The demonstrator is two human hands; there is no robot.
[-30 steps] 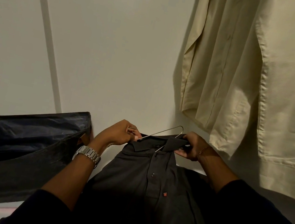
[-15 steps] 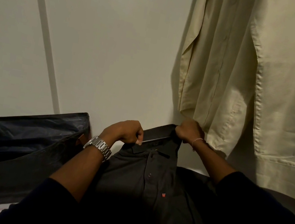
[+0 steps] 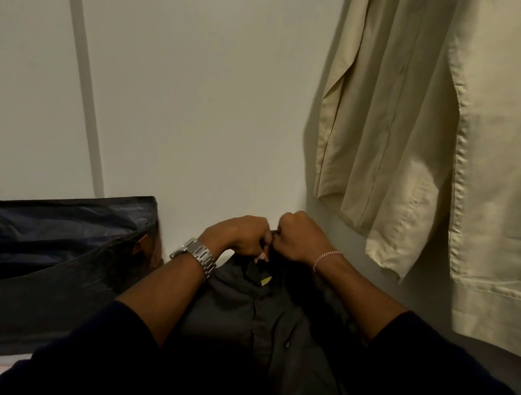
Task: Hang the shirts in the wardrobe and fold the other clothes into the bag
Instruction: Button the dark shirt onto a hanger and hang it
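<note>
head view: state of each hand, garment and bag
left hand: grips the collar of the dark grey button-up shirt
right hand: grips the same collar
dark grey button-up shirt: held up, unhung
cream long shirt: hanging
black fabric bag: open

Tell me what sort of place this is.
Probably a bedroom wardrobe corner: a cream shirt hangs by pale panelled walls, a dark bag sits open, and both hands grip a dark shirt at its collar.

Dim light — plain pale wall (image 3: 182,79), vertical seam (image 3: 79,54).
</note>
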